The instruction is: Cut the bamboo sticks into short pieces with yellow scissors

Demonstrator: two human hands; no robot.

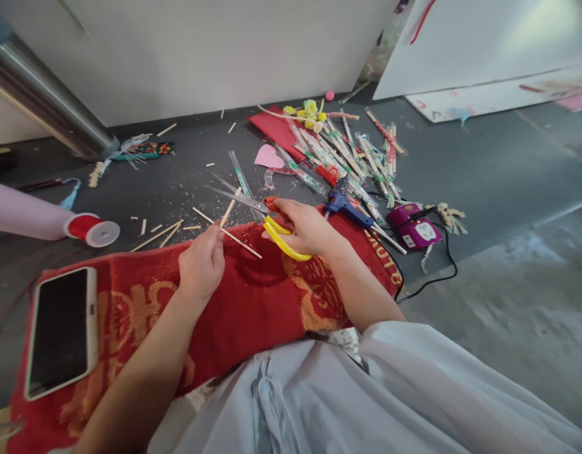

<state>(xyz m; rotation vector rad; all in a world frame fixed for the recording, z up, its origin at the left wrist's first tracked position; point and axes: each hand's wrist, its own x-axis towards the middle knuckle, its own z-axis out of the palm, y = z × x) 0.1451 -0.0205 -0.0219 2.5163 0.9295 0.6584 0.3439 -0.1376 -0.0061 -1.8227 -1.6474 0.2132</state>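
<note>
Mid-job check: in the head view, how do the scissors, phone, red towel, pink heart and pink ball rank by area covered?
Red towel
Phone
Scissors
Pink heart
Pink ball
Nearness to the camera may enlarge the phone.

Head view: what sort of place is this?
Probably a craft workspace, though whether at home or in a workshop I cannot tell. A blue glue gun and a red spool lie on the dark work surface, and the right hand holds scissors.
</note>
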